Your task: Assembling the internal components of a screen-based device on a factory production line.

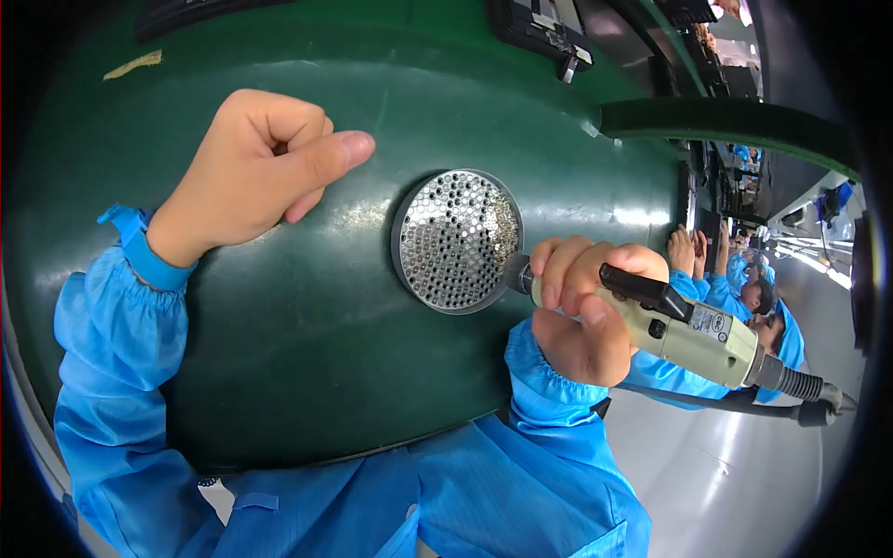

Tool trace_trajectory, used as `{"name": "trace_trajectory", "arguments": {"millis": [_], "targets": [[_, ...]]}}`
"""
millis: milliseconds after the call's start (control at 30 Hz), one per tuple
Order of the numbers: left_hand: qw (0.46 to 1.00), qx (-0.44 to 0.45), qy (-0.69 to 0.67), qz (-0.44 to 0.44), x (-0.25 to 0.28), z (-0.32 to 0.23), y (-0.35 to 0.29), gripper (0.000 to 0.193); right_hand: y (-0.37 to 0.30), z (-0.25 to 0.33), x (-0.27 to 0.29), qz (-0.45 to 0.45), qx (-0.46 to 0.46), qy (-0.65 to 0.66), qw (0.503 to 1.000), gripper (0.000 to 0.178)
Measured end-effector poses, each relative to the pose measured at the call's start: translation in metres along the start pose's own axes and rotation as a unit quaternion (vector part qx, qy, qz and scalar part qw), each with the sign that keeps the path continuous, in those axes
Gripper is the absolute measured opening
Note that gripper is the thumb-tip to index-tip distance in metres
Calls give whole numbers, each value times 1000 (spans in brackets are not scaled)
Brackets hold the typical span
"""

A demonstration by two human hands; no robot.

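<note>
My right hand (586, 298) is wrapped round a pale green electric screwdriver (698, 344) with a black lever and a dark cable end. The tool's nose points left, at the right rim of a round grey tray (401, 253); whether it touches the rim I cannot tell. Inside the tray lies a plate full of small holes, with many tiny metal screws (502, 226) heaped on its right side. To the tray's upper left, my left hand (265, 167) is raised and closed, fingers curled and thumb stretched along them. What is inside its fingers, if anything, is hidden.
The tray stands on a green table mat (316, 372). A yellowish strip (133, 65) lies at the far left. Black device parts (549, 37) sit at the far edge. A dark curved bar (726, 121) crosses the upper right. Other people in blue (786, 339) work at the right.
</note>
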State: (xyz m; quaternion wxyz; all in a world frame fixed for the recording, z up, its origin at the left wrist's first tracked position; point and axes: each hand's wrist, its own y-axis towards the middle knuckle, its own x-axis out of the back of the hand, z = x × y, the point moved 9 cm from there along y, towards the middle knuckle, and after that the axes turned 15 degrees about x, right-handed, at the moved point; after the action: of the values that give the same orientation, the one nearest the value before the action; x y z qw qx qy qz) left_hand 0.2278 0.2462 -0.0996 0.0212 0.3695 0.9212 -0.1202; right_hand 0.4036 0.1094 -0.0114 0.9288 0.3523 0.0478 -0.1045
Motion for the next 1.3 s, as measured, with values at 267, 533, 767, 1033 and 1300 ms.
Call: {"name": "trace_trajectory", "arguments": {"millis": [267, 533, 767, 1033, 1300], "targets": [[986, -31, 161, 37, -11, 4, 3, 42, -2, -11, -2, 16, -28, -9, 999, 35], [985, -7, 173, 24, -9, 3, 2, 44, -2, -12, -4, 22, -25, -16, 999, 36], [983, -10, 184, 17, -9, 3, 1, 44, -4, -11, -4, 24, -32, -26, 999, 36], [975, -38, 217, 15, -13, 1, 0, 44, 7, 18, 4, 5, 37, -15, 999, 41], [948, -163, 274, -11, -30, -16, -16, 42, 27, 24, 37, -33, 57, -111, 992, 37]]}}
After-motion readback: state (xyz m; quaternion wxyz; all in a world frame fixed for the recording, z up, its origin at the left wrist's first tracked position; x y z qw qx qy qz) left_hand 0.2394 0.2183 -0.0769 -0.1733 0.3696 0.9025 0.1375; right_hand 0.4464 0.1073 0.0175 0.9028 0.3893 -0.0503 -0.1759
